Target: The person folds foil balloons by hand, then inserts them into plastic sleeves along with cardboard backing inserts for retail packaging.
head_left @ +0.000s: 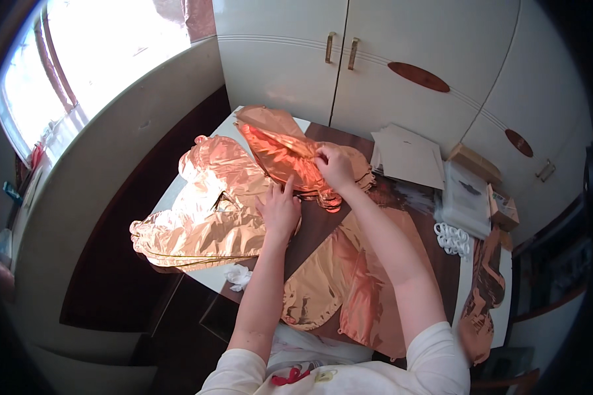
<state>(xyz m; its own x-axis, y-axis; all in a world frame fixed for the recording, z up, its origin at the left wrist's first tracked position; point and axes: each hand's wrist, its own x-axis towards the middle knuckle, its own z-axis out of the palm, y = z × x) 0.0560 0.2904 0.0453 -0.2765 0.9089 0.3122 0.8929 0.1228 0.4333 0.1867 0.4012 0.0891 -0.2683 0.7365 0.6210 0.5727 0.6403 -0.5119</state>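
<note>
A shiny rose-gold foil sheet (280,155), which looks like a flat foil balloon, is lifted and folded at the far middle of the table. My right hand (334,168) pinches its right side between thumb and fingers. My left hand (281,209) lies with fingers apart at the foil's near edge. Under and left of it spreads a big crumpled pile of the same foil pieces (217,197), some with rounded ends. Between my forearms, flat foil pieces (316,283) lie near the table's front edge, partly covered by my right arm.
Flat pale card sheets (408,155) lie at the back right. Beside them are a clear plastic packet (466,197), small cardboard boxes (503,207) and a heap of white rings (451,239). More foil (485,293) hangs over the right edge. Crumpled white tissue (238,276) sits near my left forearm. White cupboards (415,39) stand behind.
</note>
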